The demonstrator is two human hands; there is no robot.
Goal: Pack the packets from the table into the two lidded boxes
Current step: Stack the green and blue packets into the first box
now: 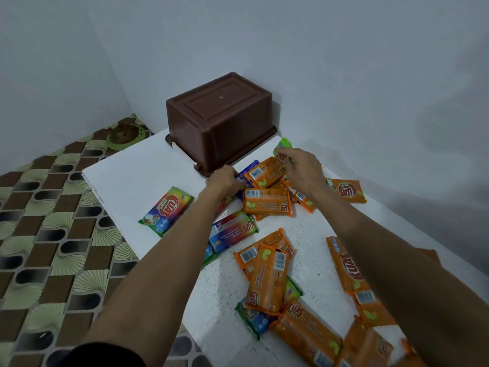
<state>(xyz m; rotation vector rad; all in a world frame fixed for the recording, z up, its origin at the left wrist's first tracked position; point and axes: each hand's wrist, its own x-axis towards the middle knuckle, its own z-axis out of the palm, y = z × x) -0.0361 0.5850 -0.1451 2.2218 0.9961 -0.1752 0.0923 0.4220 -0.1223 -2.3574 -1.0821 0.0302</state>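
Note:
A brown plastic box (219, 120) stands upside down at the far end of the white table (137, 176). Several orange and rainbow-coloured packets lie scattered across the table. My left hand (225, 180) rests with curled fingers beside the box's near corner, on a blue-edged packet (248, 172); whether it grips the packet I cannot tell. My right hand (301, 168) pinches a green-ended packet (283, 145) just right of the box, above an orange packet (264, 172). A lone rainbow packet (166, 210) lies to the left.
The table sits in a corner between pale walls (344, 75). A patterned brown and green floor (53, 234) lies to the left, with a green-rimmed brown object (123, 133) on it by the wall. More orange packets (267, 279) pile up at the near right.

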